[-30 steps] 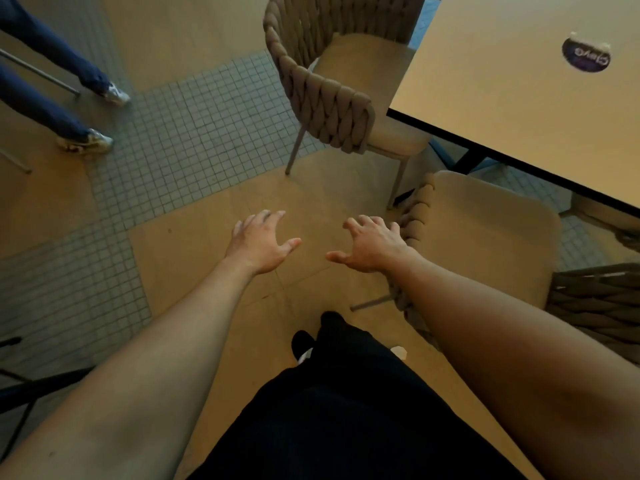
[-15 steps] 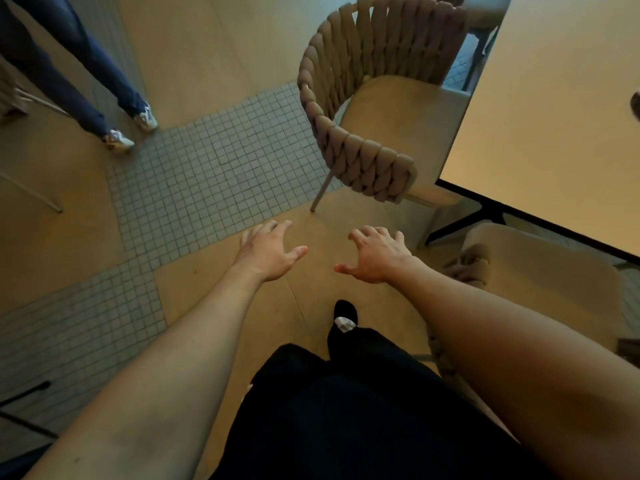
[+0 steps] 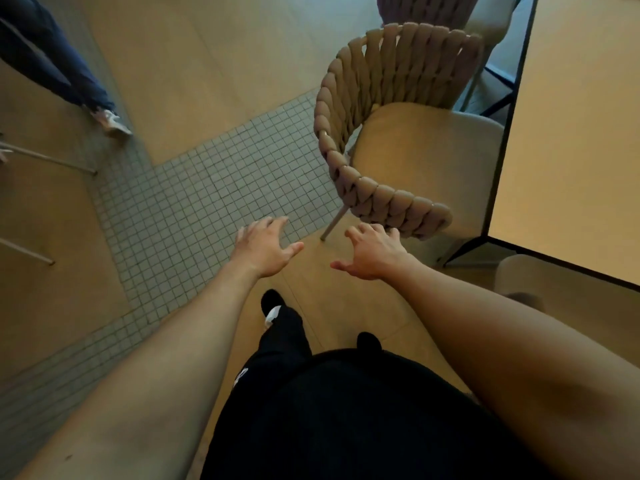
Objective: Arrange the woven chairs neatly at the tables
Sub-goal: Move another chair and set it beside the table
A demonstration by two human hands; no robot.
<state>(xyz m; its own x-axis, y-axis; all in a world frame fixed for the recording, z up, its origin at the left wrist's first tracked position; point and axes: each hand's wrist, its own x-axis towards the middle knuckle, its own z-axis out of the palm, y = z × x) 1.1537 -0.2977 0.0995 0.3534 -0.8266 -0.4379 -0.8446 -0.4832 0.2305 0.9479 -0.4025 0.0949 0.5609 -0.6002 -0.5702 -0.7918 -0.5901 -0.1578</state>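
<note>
Cafe floor, tan boards with a grey tile strip. Right hand [image 3: 372, 254] reaches forward, fingers spread, empty, fingertips just at the near end of the chair's [image 3: 391, 161] woven arm; contact unclear. Left hand [image 3: 265, 245] also spread and empty, over the tiles, well left of the chair. Chair lies ahead and right of both hands, its curved back toward the aisle, seat facing the surface [image 3: 571, 140] edge on the right. Right hand is nearer, so likely it grabs first. Another person's legs [image 3: 52, 64] stand far left.
</note>
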